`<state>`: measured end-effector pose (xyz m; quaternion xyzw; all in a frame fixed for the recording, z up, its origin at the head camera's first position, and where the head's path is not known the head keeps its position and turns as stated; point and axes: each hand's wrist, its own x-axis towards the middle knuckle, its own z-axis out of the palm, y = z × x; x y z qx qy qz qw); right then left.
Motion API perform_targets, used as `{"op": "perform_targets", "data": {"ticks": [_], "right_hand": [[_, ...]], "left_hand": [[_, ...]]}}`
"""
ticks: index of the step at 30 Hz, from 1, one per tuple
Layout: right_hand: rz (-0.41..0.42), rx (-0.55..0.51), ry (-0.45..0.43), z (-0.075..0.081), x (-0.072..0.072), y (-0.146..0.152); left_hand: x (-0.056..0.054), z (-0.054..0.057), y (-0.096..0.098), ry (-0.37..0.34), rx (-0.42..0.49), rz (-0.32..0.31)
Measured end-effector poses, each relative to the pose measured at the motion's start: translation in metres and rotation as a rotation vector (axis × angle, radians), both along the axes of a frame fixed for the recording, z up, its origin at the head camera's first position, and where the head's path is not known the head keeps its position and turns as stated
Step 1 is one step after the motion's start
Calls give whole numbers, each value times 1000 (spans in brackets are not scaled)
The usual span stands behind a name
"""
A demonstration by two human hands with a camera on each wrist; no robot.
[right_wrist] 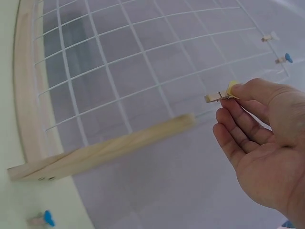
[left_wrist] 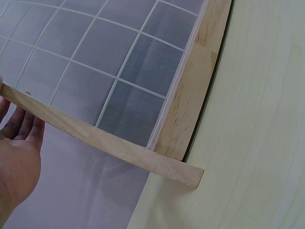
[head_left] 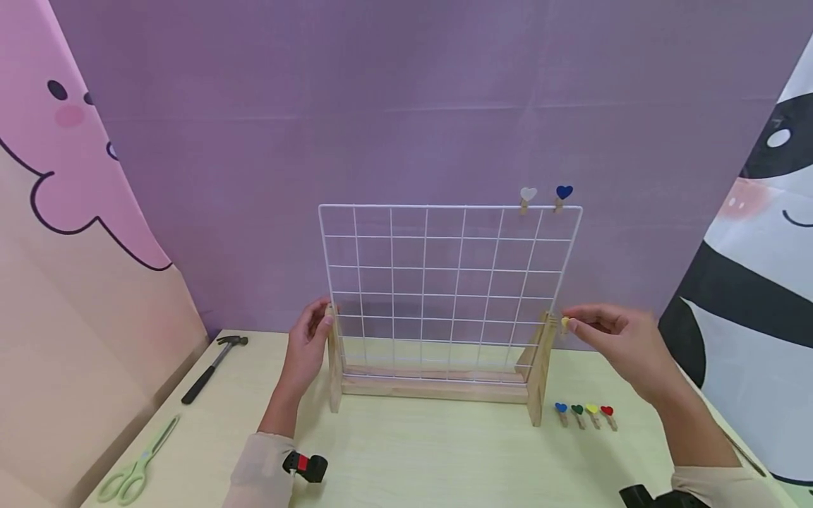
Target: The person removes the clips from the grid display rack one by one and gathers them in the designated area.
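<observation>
The left hand [head_left: 309, 339] grips the left post [head_left: 334, 367], seemingly steadying the upright wire grid [head_left: 424, 268]. The right hand [head_left: 625, 346], just right of the right post [head_left: 538, 374], pinches a clothespin [right_wrist: 220, 97] by its yellow heart, leaving its wooden end free and pointing left. Around them lie scissors [head_left: 145, 458] near left, a hammer [head_left: 212, 365] farther back. White-heart [head_left: 528, 194] and blue-heart [head_left: 564, 192] pegs occupy the top edge's right end; the right post blocks the grid's lower side; four more pegs [head_left: 592, 410] lie right.
</observation>
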<state>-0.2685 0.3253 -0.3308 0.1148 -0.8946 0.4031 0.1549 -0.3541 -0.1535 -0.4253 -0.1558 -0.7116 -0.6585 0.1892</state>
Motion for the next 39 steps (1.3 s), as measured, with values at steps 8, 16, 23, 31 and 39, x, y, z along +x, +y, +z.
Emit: {"op": "perform_targets", "data": {"ticks": [8,16,23,31,39], "right_hand": [[2,-45,-120,-33,10,10],[-30,-66,-147,-61,19,16],[-15,-116,-200,-85,23,18],[-34,-116,-254,-110,30,18],[-49,-104,-322,-128,36,26]], "left_hand": [[-1,-2,0,2,1,-18],[0,-1,0,-2,-4,-11],[1,-1,0,-24,-3,1],[-1,-2,-1,-5,-3,-5],[-3,-2,-2,-9,-8,0]]}}
